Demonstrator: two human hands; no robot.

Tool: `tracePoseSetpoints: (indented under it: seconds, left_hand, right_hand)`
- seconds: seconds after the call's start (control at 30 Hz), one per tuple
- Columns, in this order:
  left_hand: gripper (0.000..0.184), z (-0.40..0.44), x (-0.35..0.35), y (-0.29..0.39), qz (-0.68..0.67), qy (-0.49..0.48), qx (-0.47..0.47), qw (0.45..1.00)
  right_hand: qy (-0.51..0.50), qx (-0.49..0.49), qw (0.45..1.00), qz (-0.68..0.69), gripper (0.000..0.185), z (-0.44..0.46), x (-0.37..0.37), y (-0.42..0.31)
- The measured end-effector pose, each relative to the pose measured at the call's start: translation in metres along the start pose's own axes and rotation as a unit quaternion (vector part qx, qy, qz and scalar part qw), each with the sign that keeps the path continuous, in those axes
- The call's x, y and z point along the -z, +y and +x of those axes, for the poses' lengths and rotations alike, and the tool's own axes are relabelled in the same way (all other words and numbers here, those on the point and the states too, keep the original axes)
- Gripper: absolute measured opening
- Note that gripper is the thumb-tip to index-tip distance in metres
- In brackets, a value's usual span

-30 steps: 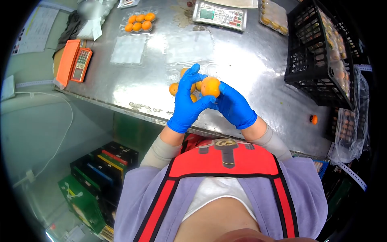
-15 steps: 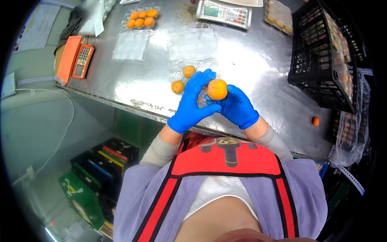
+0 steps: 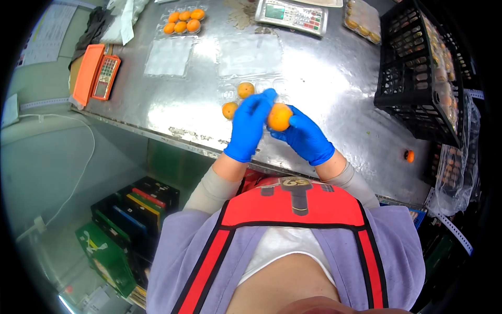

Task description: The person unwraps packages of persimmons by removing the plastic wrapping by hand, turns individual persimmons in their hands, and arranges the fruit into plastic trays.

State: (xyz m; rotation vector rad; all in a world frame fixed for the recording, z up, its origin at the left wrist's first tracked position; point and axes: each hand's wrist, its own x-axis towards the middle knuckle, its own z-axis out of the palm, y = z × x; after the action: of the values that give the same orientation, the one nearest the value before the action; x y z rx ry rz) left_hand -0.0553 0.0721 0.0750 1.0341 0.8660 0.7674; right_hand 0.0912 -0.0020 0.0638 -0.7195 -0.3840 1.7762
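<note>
An orange fruit is held in my right hand, which wears a blue glove. My left hand, gloved too, is at the fruit's left side; its fingers point up and partly hide one another, so whether it grips the fruit is unclear. Just beyond my hands lies a clear plastic tray on the metal table. One orange fruit sits in its upper left part, and another fruit is near its lower left. My left hand covers part of the tray.
Behind are flat clear plastic sheets, a filled fruit pack and a white scale. An orange scale stands at the left. At the right are a black crate and a small orange object.
The fruit, first between both hands, now rests in my right hand, slightly lower than half a second ago. My left hand has turned more upright, its fingers closer together.
</note>
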Motion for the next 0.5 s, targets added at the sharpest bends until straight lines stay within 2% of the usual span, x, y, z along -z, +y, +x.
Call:
tracePoseSetpoints:
  seconds: [0.07, 0.13, 0.2, 0.27, 0.33, 0.4, 0.43, 0.47, 0.5]
  left_hand:
    - [0.033, 0.008, 0.023, 0.004, -0.001, 0.1, -0.015, 0.995]
    - [0.034, 0.012, 0.06, 0.007, -0.05, 0.155, -0.066, 0.984]
    - [0.037, 0.009, 0.086, 0.013, -0.008, 0.215, -0.06, 0.975]
    - [0.035, 0.003, 0.095, 0.018, 0.018, 0.277, -0.022, 0.96]
    - [0.034, -0.003, 0.104, 0.007, 0.031, 0.276, -0.025, 0.96]
    - [0.032, -0.005, 0.113, -0.017, 0.013, 0.273, -0.039, 0.961]
    - [0.03, -0.007, 0.119, -0.033, -0.004, 0.268, -0.053, 0.962]
    - [0.028, -0.008, 0.126, -0.05, 0.022, 0.255, -0.077, 0.964]
    - [0.028, -0.01, 0.127, -0.055, 0.088, 0.257, -0.053, 0.961]
  right_hand:
    - [0.015, 0.036, 0.999, 0.03, 0.068, 0.001, 0.002, -0.009]
    - [0.049, 0.099, 0.994, -0.028, 0.072, 0.0, 0.013, -0.026]
    - [0.101, 0.151, 0.975, -0.126, 0.076, -0.002, 0.024, -0.039]
    - [0.121, 0.162, 0.968, -0.15, 0.076, -0.003, 0.043, -0.042]
    - [0.114, 0.166, 0.961, -0.191, 0.073, -0.004, 0.064, -0.037]
    - [0.124, 0.173, 0.961, -0.176, 0.065, -0.005, 0.072, -0.03]
    - [0.154, 0.173, 0.952, -0.2, 0.062, -0.004, 0.08, -0.023]
    - [0.183, 0.174, 0.941, -0.223, 0.06, -0.003, 0.087, -0.016]
    - [0.179, 0.172, 0.935, -0.254, 0.058, -0.001, 0.087, -0.013]
